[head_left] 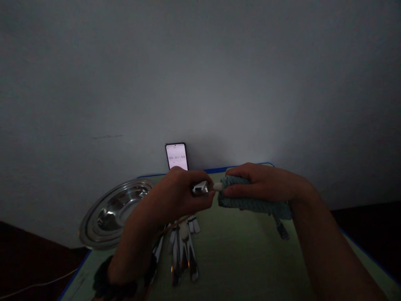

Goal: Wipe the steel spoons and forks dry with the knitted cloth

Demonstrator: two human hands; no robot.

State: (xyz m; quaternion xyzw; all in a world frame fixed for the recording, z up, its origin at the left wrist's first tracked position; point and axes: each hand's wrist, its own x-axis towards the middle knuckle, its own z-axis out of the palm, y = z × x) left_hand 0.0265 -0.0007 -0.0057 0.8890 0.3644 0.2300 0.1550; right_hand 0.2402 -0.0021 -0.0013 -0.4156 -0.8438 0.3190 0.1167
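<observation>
The left hand [184, 188] has its fingers closed around a shiny metal utensil [200, 188]; the end which shows is smooth and reflects the light, but its full shape is hidden in the grip. This utensil is just above the counter [244, 255] in the view, between the two hands. A short pale piece [217, 187] appears between it and the cloth, and I cannot tell if it belongs to the same utensil. The right hand [266, 184] has its fingers clamped on the cloth [257, 205], which is grey-green, thick and folded, with a ribbed, soft texture.

Below the left hand lies a loose pile of metal cutlery [184, 259], long and narrow, with rounded, polished ends pointing toward the person. To the left stands a wide metal bowl [108, 219], round and mirror-like, with a broad rim near the left edge of the counter. A dark, gathered band [103, 278] sits around the left wrist.

The counter is pale green with a thin blue border [217, 170], and its far edge runs along the plain grey wall [200, 83]. A phone [177, 156] leans there, upright. Open green surface spreads between the cutlery and the right forearm.
</observation>
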